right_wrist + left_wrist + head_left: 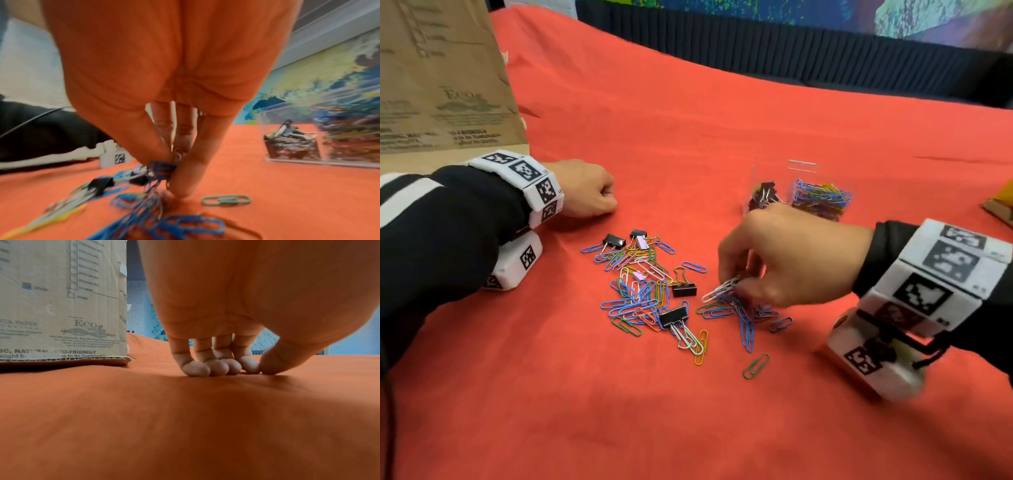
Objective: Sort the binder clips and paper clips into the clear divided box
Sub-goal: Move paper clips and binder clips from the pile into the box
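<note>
Red cloth (756, 120) – multicolour paper clips (635, 294), black binder clips (684, 290).

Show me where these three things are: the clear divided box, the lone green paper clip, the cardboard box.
clear divided box (803, 164): head view, on its far top rim.
lone green paper clip (756, 366): head view, on the middle of its wire loop.
cardboard box (441, 75): head view, on its printed side.

Even, bright lighting; soft shadows under both hands; right wrist view motion-blurred; wide-angle bending at edges.
</note>
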### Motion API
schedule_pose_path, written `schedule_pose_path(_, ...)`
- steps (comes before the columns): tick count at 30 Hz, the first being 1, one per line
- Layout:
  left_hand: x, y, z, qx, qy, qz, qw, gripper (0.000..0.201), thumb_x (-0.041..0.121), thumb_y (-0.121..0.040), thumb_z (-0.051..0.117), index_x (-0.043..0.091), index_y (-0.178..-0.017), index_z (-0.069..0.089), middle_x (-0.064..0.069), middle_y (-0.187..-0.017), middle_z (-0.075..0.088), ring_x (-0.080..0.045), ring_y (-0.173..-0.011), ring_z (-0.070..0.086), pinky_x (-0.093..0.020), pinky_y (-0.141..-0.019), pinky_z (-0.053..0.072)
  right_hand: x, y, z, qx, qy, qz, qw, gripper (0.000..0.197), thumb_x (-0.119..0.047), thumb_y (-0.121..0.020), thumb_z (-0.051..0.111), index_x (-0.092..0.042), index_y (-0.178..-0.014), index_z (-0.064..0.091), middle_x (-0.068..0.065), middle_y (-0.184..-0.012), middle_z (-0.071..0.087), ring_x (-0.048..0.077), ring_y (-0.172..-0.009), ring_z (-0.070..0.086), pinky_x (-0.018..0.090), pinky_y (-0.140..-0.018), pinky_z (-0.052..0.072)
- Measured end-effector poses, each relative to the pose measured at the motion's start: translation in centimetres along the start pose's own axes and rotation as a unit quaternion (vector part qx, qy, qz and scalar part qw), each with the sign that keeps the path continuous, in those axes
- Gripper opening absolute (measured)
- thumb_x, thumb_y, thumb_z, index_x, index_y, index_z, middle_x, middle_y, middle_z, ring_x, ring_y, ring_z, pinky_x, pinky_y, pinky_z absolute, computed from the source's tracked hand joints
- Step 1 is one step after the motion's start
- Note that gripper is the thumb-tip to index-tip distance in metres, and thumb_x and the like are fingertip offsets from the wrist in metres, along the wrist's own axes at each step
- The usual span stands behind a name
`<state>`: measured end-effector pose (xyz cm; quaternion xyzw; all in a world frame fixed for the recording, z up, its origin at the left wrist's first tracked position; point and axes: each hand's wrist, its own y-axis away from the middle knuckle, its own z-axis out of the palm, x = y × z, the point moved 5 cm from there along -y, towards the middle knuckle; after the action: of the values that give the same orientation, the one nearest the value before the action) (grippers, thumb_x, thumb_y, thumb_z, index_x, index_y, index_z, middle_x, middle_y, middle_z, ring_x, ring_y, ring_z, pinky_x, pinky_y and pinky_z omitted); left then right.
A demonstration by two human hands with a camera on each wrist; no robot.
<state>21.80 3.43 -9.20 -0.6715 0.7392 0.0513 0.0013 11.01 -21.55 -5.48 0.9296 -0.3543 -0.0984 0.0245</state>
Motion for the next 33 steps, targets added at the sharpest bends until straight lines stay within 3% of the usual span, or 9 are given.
schedule_pose_path(2,0.0,-0.1,0.0,0.000,0.001,0.002,1.000,0.021,0.031,-0.090,0.052,0.018,-0.074,0.054,0.002,-0.072,0.057,-0.027,-0.078,0.053,-0.027,-0.072,0.038,1.5,0.2,-0.9,0.010,-0.042,0.013,0.999,0.013,-0.014,-0.077,0.069,-0.026,-0.079,0.074,-0.013,-0.067,0.071,0.003,-0.068,0.067,0.008,-0.060,0.044)
schedule_pose_path(5,-0.2,-0.3,0.2,0.003,0.002,0.005,1.000,0.022,0.032,-0.089,0.052,0.018,-0.072,0.053,0.000,-0.073,0.059,-0.028,-0.077,0.053,-0.028,-0.072,0.039,3.6,0.6,-2.8,0.025,-0.104,0.035,0.994,0.012,-0.008,-0.078,0.072,-0.020,-0.077,0.074,-0.006,-0.065,0.072,0.007,-0.060,0.067,0.014,-0.059,0.048)
schedule_pose_path(9,-0.4,-0.3,0.3,0.005,-0.006,0.003,1.000,0.023,0.032,-0.090,0.051,0.017,-0.072,0.053,0.002,-0.071,0.059,-0.026,-0.075,0.052,-0.027,-0.069,0.035,6.6,1.5,-6.6,0.094,-0.126,0.066,0.985,0.013,-0.008,-0.079,0.078,-0.021,-0.078,0.076,-0.003,-0.070,0.075,0.002,-0.059,0.064,0.015,-0.060,0.050)
schedule_pose_path(15,-0.7,-0.6,0.5,0.008,-0.017,0.010,1.000,0.022,0.033,-0.089,0.052,0.018,-0.073,0.053,0.003,-0.070,0.058,-0.027,-0.075,0.054,-0.029,-0.070,0.040,12.9,2.7,-11.8,0.197,-0.066,0.167,0.964,0.010,-0.009,-0.079,0.077,-0.018,-0.080,0.077,0.003,-0.072,0.076,0.021,-0.069,0.075,0.031,-0.074,0.060)
schedule_pose_path(17,-0.6,-0.6,0.5,0.008,-0.012,0.012,1.000,0.022,0.033,-0.089,0.053,0.018,-0.073,0.054,0.003,-0.071,0.059,-0.027,-0.074,0.055,-0.029,-0.070,0.041,14.7,2.7,-12.0,0.204,-0.021,0.204,0.957,0.010,-0.013,-0.077,0.075,-0.022,-0.078,0.077,-0.001,-0.068,0.075,0.014,-0.066,0.073,0.031,-0.078,0.059)
schedule_pose_path(20,-0.6,-0.4,0.4,0.009,-0.014,0.009,1.000,0.022,0.034,-0.089,0.053,0.018,-0.074,0.055,0.003,-0.073,0.060,-0.026,-0.075,0.056,-0.029,-0.070,0.041,15.9,2.2,-10.7,0.194,0.008,0.234,0.953,0.013,-0.013,-0.075,0.074,-0.026,-0.075,0.076,-0.005,-0.063,0.073,0.005,-0.057,0.067,0.025,-0.072,0.054)
schedule_pose_path(26,-0.7,-0.3,0.3,0.010,-0.015,0.008,1.000,0.022,0.034,-0.089,0.052,0.018,-0.075,0.055,0.003,-0.074,0.061,-0.025,-0.075,0.055,-0.028,-0.069,0.038,15.4,1.7,-8.6,0.222,0.046,0.221,0.949,0.019,-0.011,-0.074,0.073,-0.027,-0.083,0.077,-0.006,-0.075,0.073,0.014,-0.074,0.068,0.024,-0.075,0.047)
schedule_pose_path(30,-0.7,-0.2,0.3,0.006,-0.016,0.010,1.000,0.021,0.034,-0.089,0.052,0.018,-0.075,0.055,0.004,-0.073,0.060,-0.025,-0.074,0.055,-0.028,-0.069,0.038,15.0,2.1,-9.0,0.238,0.035,0.217,0.946,0.025,-0.005,-0.075,0.072,-0.028,-0.084,0.076,-0.017,-0.069,0.067,0.012,-0.073,0.067,0.021,-0.079,0.045)
schedule_pose_path(33,-0.7,-0.1,0.3,0.002,-0.016,0.010,1.000,0.021,0.034,-0.090,0.053,0.017,-0.076,0.056,0.002,-0.073,0.061,-0.025,-0.074,0.055,-0.029,-0.069,0.038,14.6,2.2,-9.0,0.229,0.055,0.206,0.950,0.027,-0.006,-0.075,0.068,-0.031,-0.080,0.075,-0.015,-0.068,0.067,0.016,-0.075,0.068,0.024,-0.079,0.047)
